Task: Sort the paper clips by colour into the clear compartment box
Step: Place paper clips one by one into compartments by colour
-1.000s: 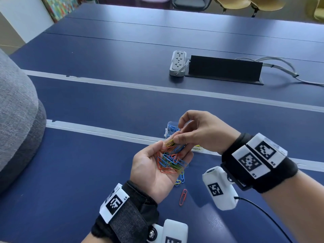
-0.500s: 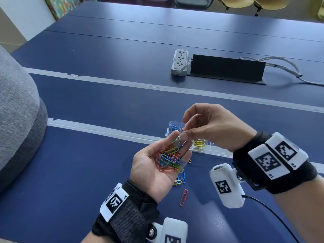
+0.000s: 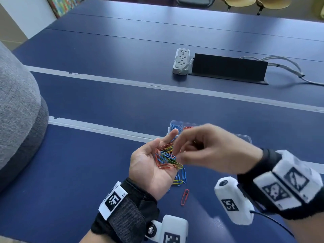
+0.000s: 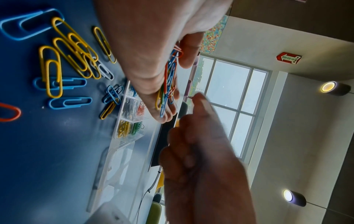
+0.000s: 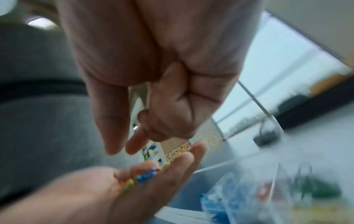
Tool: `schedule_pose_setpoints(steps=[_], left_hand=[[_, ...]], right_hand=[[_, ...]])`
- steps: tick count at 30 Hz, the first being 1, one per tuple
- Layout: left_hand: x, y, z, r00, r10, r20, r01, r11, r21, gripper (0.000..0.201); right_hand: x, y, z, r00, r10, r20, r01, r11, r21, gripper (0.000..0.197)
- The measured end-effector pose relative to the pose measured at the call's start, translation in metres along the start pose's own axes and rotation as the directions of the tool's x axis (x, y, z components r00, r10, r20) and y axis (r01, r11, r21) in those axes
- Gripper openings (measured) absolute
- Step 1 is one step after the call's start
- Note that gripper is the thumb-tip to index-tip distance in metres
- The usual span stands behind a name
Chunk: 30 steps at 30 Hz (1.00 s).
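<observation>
Lying palm-up over the blue surface (image 3: 87, 172), left hand (image 3: 150, 165), fingers relaxed and nearly straight, cupping a mixed heap of paper clips (image 3: 166, 157) in orange, blue, green and yellow. Reaching in from the right, right hand (image 3: 215, 151), blurred, thumb and forefinger extended side by side with a slight gap, tips just at the heap; the other fingers curling into the palm; gripping a clip or not, impossible to tell. Sitting just beyond both hands on the surface, clear compartment box (image 4: 128, 121), holding blue, orange, yellow and green clips in separate compartments, plus one compartment of dark or clear-looking clips. Lying loose on the surface below the left hand, more clips: a lone orange clip (image 3: 185, 197), blue and yellow ones (image 4: 57, 71) nearby. Resting farther back, well apart, a power strip (image 3: 181, 61) beside a black cable cover (image 3: 228, 68).
</observation>
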<state>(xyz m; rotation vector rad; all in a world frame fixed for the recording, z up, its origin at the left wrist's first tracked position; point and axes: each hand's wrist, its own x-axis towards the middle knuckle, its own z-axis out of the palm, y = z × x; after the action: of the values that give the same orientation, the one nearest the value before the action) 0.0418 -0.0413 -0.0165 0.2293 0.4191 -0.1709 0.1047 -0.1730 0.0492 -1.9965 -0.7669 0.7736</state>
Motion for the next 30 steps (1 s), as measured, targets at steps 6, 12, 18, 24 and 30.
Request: schedule_pose_setpoints(steps=[6,12,18,24,30], left_hand=[[-0.003,0.002,0.001,0.999,-0.035,0.011,0.035,0.999,-0.003,0.048],[-0.004,0.002,0.001,0.999,-0.038,0.026,0.038,0.999,0.014,0.047],[-0.005,-0.001,0.001,0.999,-0.033,0.022,0.034,0.998,-0.046,0.046],[-0.006,-0.001,0.002,1.0,-0.015,0.009,0.015,0.998,-0.066,0.045],[-0.007,-0.001,0.005,1.0,0.003,0.003,-0.002,0.998,-0.067,0.045]], right_hand=[[0.0,0.001,0.012,0.991,-0.134,0.026,0.124,0.794,-0.595,0.013],[0.001,-0.004,0.012,0.995,-0.094,-0.036,0.057,0.822,-0.566,0.011],[0.0,-0.011,0.01,0.994,-0.086,-0.06,0.045,0.869,-0.492,0.002],[0.0,-0.016,0.008,0.995,-0.061,-0.084,0.034,0.956,-0.291,0.005],[-0.002,-0.017,0.009,0.99,-0.11,-0.089,0.071,0.93,-0.361,0.007]])
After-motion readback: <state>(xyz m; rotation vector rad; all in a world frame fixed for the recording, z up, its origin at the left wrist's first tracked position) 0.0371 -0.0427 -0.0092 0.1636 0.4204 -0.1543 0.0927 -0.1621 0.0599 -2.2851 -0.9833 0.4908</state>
